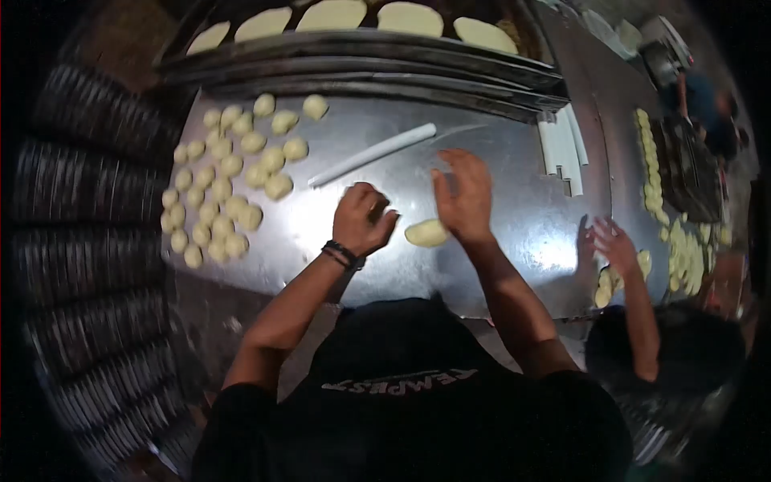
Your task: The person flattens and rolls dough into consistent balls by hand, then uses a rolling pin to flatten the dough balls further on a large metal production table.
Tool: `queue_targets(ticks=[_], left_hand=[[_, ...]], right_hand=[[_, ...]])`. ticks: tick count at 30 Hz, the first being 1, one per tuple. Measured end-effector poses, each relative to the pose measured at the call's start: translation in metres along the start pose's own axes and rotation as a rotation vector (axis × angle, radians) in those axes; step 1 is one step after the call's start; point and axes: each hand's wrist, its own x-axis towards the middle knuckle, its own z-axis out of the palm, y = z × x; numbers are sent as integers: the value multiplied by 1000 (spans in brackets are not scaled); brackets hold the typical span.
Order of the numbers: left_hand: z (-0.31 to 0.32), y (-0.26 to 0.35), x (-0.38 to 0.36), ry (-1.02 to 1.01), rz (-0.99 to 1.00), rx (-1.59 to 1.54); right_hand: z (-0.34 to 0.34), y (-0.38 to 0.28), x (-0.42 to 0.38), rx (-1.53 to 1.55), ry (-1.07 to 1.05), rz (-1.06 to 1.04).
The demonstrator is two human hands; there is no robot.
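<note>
My left hand [365, 218] hovers over the metal table [321, 241], its fingers curved and apart from the thumb, with nothing visible between them. A dark bracelet circles that wrist. My right hand [464, 197] is raised with fingers and thumb spread, holding nothing. Just beside its palm edge lies an oval piece of dough [425, 234], partly flattened. Beyond both hands a white rolling pin [373, 155] rests at a slant. Many round dough balls [231, 165] cover the left part of the table.
Stacked dark trays [361, 46] stand at the back, flattened dough on the top one. White rods [562, 149] lie at their right end. To the right, a co-worker's hand [614, 243] is over dough pieces [608, 283]. Racks [88, 241] line the left.
</note>
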Motion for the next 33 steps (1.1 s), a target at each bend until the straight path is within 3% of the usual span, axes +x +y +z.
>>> queue_targets(ticks=[2, 4, 6, 8, 9, 11, 13, 14, 16, 19, 22, 25, 28, 29, 33], left_hand=[[-22, -22, 21, 80, 11, 330], [-34, -30, 38, 24, 4, 630], [-40, -56, 36, -250, -63, 677], [-42, -65, 38, -308, -110, 635], [-44, -66, 35, -262, -13, 650], [-46, -56, 33, -282, 38, 579], [-51, -23, 17, -335, 0, 457], [-45, -17, 8, -303, 73, 422], [-32, 20, 1, -347, 23, 387], [4, 57, -24, -229, 22, 374], [33, 82, -90, -252, -137, 485], [34, 94, -142, -328, -205, 325], [34, 98, -129, -231, -291, 218], [33, 99, -126, -195, -334, 192], [44, 79, -73, -225, -473, 508]], right_hand=[[29, -9, -1, -105, 2, -113], [89, 9, -58, -458, -376, -76], [85, -9, -54, -242, -466, -26], [86, 23, -54, 147, -324, 133], [78, 31, -57, 527, -34, 484], [76, 69, -63, 907, 510, 605], [34, 64, -43, 1324, 576, 1004], [28, 73, -46, 1176, 552, 894], [17, 86, -46, 891, 483, 658], [-34, 67, -44, 129, 41, 156], [-43, 92, -122, -315, -314, -112], [-80, 85, -139, -33, -447, -115], [-93, 87, -108, -70, -536, -201], [-91, 95, -108, -75, -585, -136], [-25, 86, -78, -421, -481, -179]])
